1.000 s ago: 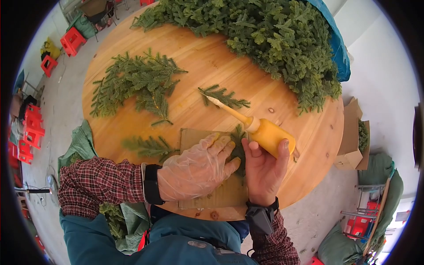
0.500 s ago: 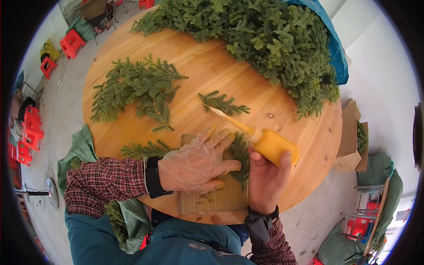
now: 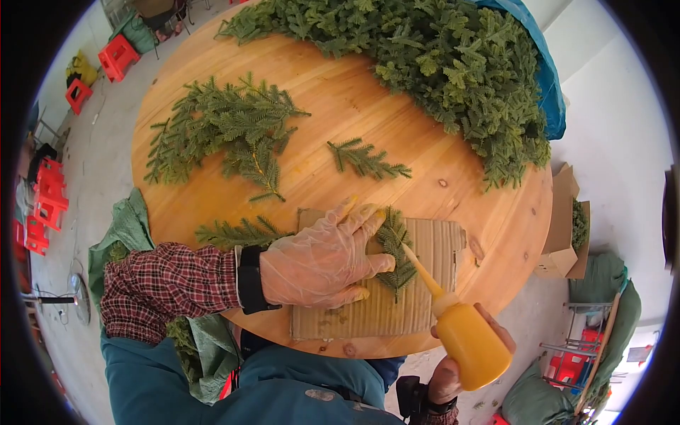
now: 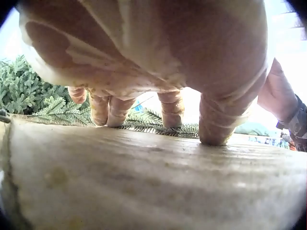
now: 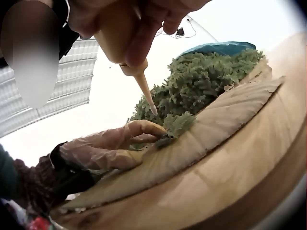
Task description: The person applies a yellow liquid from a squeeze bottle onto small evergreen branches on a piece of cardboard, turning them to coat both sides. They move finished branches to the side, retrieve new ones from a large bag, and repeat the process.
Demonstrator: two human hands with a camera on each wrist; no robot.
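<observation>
My left hand (image 3: 328, 256), in a clear plastic glove stained yellow at the fingertips, rests on a piece of cardboard (image 3: 425, 312). Its fingers are spread, and in the left wrist view their tips press down beside a green fir sprig (image 3: 397, 248). The sprig lies on the cardboard, just right of the gloved fingers. My bare right hand (image 3: 453, 375) grips a yellow squeeze bottle (image 3: 474, 347) with a long narrow nozzle. The bottle tilts so that its nozzle tip points at the sprig; the right wrist view has the tip just above it.
A large heap of fir branches (image 3: 453, 71) in a blue bag (image 3: 552, 99) covers the round wooden table's (image 3: 312, 163) far side. Cut branches (image 3: 227, 127) lie at left, a single sprig (image 3: 368, 159) in the middle, another (image 3: 241, 232) beside the left forearm. A cardboard box (image 3: 559, 241) stands at right.
My right hand has drawn back toward me and right, swinging the bottle so its nozzle moves from above the middle sprig to the one on the cardboard. The left hand has shifted only slightly.
</observation>
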